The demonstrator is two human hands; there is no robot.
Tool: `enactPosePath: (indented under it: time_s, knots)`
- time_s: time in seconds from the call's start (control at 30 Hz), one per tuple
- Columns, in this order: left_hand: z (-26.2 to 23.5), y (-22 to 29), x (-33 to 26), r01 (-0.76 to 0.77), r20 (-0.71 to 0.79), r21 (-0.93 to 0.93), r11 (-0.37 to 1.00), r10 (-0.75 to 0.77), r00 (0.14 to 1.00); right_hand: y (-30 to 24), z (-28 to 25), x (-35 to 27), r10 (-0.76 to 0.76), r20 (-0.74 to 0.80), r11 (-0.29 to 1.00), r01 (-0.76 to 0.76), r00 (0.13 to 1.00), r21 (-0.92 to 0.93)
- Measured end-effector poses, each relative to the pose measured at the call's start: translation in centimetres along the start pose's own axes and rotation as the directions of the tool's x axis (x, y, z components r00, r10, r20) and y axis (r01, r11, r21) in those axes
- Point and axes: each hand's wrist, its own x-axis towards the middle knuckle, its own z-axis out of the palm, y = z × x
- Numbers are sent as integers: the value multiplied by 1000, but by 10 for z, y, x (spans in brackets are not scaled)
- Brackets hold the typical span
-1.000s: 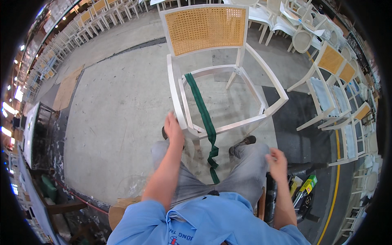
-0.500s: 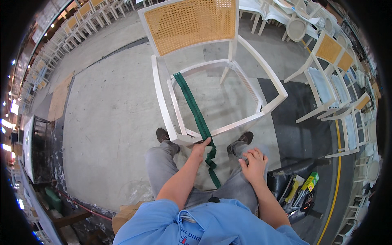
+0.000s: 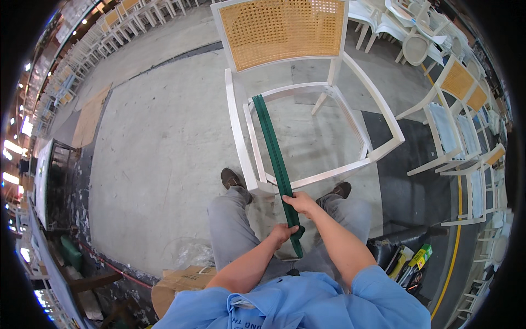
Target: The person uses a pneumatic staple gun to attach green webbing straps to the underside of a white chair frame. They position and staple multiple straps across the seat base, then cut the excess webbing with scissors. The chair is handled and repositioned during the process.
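A white armchair frame with a woven cane back stands in front of me, its seat an open rectangle. From the rear seat rail a flat green webbing strap runs across the left part of the opening, over the front rail and down between my knees. My right hand pinches the strap just below the front rail. Lower down, my left hand is closed on the same strap. Its loose end hangs below that hand.
Several tools and a yellow-green box lie on a black padded surface at my right. Cane-backed chairs stand on the right; more line the far left. Cardboard and clear plastic lie by my left leg.
My right hand has left my right knee and taken hold of the strap. My left hand has moved down along it, toward me. The strap now looks straighter.
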Motion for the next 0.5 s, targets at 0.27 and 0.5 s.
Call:
enactPosePath:
  time_s: [0.27, 0.5]
  knots:
    - [-16, -7, 33, 124, -317, 371, 921, 0, 948, 40, 27, 47, -51, 133, 997, 57, 990, -43]
    - [-22, 44, 29, -142, -113, -402, 904, 105, 988, 91, 17, 83, -78, 202, 979, 113, 976, -168]
